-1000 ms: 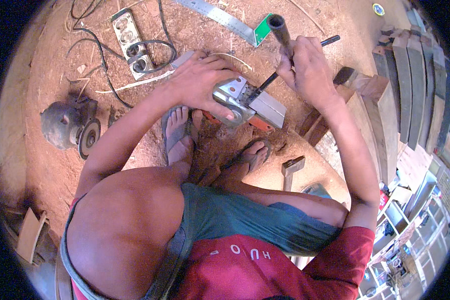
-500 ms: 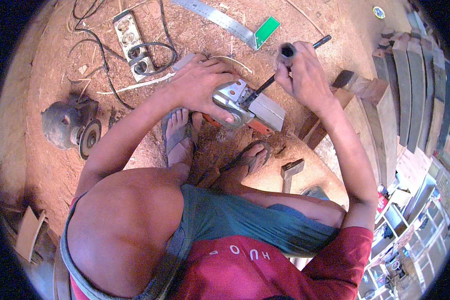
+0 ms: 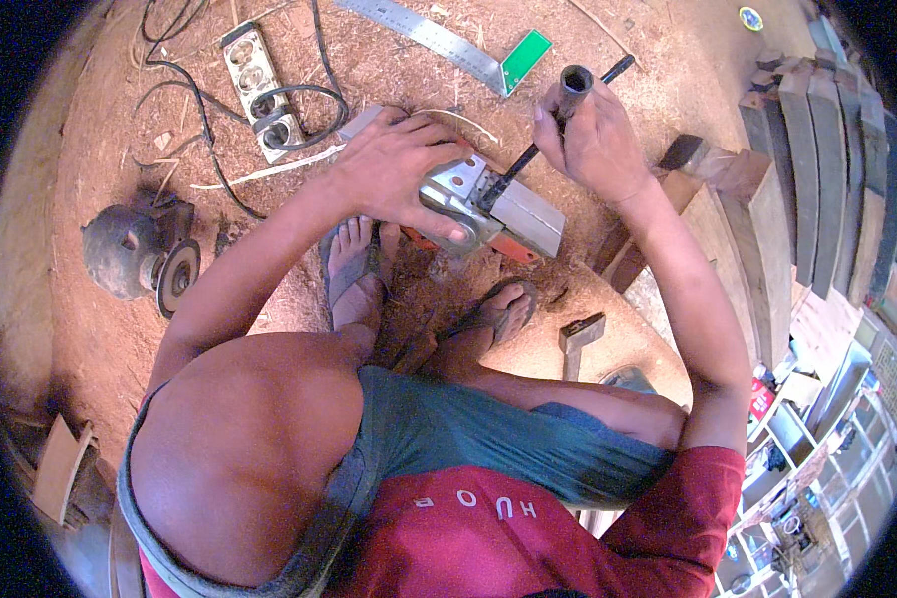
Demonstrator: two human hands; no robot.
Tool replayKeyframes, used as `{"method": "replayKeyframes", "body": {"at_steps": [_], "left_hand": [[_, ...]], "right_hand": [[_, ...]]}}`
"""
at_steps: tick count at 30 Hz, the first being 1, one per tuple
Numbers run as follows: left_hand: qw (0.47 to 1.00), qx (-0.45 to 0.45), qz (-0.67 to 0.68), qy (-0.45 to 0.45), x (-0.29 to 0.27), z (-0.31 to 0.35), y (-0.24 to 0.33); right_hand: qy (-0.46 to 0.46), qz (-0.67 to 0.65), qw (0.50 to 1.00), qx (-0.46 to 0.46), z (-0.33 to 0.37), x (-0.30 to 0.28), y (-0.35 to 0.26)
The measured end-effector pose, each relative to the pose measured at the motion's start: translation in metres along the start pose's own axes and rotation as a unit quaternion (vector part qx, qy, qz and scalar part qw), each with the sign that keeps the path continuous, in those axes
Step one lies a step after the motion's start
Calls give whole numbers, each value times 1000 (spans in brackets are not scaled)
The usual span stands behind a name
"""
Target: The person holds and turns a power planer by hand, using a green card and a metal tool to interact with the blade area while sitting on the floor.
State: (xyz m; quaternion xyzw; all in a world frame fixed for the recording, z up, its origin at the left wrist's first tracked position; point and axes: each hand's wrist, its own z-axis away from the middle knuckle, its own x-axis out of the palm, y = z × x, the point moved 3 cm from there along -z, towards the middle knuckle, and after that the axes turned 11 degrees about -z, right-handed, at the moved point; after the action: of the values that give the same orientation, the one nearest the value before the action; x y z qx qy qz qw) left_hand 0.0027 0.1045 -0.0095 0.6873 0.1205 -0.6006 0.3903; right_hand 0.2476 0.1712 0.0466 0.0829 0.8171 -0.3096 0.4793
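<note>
An electric hand planer [image 3: 530,214] lies with its flat metal sole turned up, close in front of my feet. My left hand [image 3: 397,164] is spread over its rear part, fingers across the top and thumb along the near side, pressing on it. In my right hand [image 3: 600,145] is a dark socket wrench [image 3: 528,159], a long black rod with a wide hollow socket at the fist. The rod slants down, and its lower tip meets the slot across the planer's sole, by the cutter. My fingers are wrapped round the wrench near the socket.
Beyond the planer lie a power strip [image 3: 252,85] with a black cord and a steel try square [image 3: 429,40] with a green handle. An angle grinder [image 3: 135,249] rests at left. A hammer [image 3: 572,344] is near my foot. Curved timber pieces [image 3: 797,169] stand at right.
My right hand has shifted slightly, turning the wrench; its socket end is farther from me and the rod's far end farther left. My left hand stays on the planer.
</note>
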Motion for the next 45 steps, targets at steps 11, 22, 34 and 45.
{"method": "replayKeyframes", "body": {"at_steps": [11,22,34,45], "left_hand": [[997,-49,-36,-54,6,5,6],[996,-22,-77,-38,1,0,7],[999,-6,-44,-27,6,2,3],[999,1,-49,3,5,0,3]], "right_hand": [[23,59,998,-14,-13,-1,-16],[-26,78,995,56,-13,-3,-15],[42,42,997,53,10,0,27],[48,0,999,-4,14,7,29]]}}
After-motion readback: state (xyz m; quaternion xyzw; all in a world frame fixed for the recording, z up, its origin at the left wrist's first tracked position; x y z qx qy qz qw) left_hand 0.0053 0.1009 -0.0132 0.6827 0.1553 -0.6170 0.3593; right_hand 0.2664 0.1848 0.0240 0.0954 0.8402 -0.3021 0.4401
